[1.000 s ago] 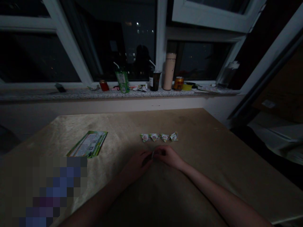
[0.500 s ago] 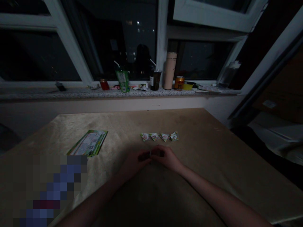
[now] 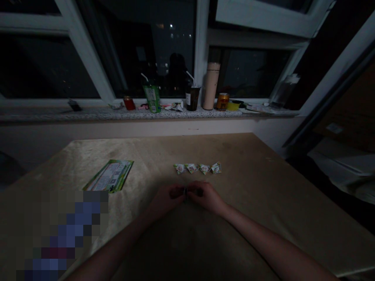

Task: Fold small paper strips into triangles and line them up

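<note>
Between the fingertips of both hands is a small thin folded piece [image 3: 185, 194], seen nearly edge-on; it looks like paper, but shadow hides most of it. My left hand [image 3: 166, 200] pinches it from the left, fingers curled. From the right, my right hand [image 3: 208, 197] closes thumb and fingers on the same piece. Just beyond the hands lies a row of several small folded triangular paper pieces [image 3: 191, 168], printed in green, white and red. A flat green printed packet or sheet [image 3: 113, 175] rests on the table to the left.
A tan cloth covers the table [image 3: 249, 168]. A blurred-out blue patch [image 3: 70, 230] is at the lower left. Along the windowsill [image 3: 99, 113] stand a green cup [image 3: 152, 97], a dark cup with a straw [image 3: 192, 98], a pink flask [image 3: 211, 86] and an orange can [image 3: 223, 102].
The thin piece between the fingertips shows a little more, and the fingers have shifted slightly. The row of folded pieces and the green packet stay in place.
</note>
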### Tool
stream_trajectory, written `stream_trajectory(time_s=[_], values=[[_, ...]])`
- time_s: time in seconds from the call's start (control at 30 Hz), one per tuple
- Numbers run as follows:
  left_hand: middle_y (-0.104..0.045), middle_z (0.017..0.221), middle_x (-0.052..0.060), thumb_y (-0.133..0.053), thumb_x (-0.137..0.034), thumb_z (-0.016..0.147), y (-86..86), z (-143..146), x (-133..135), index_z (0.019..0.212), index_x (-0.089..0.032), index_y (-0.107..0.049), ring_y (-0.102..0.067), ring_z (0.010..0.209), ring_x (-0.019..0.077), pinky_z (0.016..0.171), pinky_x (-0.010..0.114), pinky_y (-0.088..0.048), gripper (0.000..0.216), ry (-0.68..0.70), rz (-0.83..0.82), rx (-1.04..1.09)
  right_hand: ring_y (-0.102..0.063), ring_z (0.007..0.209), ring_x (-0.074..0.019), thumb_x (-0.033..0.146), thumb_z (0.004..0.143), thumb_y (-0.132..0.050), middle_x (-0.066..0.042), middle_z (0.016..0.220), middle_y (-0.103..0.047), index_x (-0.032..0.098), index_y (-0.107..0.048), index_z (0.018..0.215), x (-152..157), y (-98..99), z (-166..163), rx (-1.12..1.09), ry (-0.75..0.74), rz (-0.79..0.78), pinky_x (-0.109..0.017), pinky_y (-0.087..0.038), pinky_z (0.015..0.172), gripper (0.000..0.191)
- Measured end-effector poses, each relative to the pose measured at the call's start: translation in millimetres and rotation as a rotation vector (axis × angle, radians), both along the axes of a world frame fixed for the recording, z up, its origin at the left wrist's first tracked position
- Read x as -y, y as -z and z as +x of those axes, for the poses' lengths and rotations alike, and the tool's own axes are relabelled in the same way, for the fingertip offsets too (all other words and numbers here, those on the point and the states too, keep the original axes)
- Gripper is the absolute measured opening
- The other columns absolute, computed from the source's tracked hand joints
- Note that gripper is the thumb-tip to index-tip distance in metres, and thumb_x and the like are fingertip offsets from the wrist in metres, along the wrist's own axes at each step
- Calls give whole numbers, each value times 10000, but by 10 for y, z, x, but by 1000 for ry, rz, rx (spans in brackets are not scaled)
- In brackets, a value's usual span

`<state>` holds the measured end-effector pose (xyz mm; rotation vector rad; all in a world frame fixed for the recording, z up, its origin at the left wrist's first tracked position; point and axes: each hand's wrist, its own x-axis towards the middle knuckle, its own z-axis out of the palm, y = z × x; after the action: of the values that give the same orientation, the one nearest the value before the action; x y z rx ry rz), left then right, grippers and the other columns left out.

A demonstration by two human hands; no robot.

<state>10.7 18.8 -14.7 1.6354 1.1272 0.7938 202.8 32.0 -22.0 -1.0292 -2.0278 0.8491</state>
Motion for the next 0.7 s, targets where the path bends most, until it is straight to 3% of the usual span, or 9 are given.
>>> stream_trajectory(time_s=[0.37, 0.57, 0.7], values=[[-720, 917, 38, -642, -238, 751, 50, -56, -78, 1006, -173, -594, -681, 877, 224, 801, 340, -516, 268, 17, -19, 86, -651, 793, -172, 146, 795, -558, -43, 932, -725, 193, -700, 1020, 6, 7, 12, 18, -63, 126, -250, -459, 736, 270], [-699, 817, 17, -683, -227, 701, 48, -111, -138, 861, -177, -566, -674, 804, 207, 759, 328, -509, 204, 46, -62, 139, -650, 740, -162, 157, 832, -536, -38, 896, -732, 209, -700, 1053, -15, 16, 13, -8, -103, 94, -250, -464, 712, 281], [-683, 828, 5, -695, -233, 689, 53, -130, -148, 828, -186, -559, -662, 815, 201, 779, 332, -500, 200, 72, -81, 176, -630, 686, -149, 265, 857, -558, -36, 874, -728, 201, -698, 1040, 15, -14, -10, -46, -103, 24, -239, -456, 655, 239]])
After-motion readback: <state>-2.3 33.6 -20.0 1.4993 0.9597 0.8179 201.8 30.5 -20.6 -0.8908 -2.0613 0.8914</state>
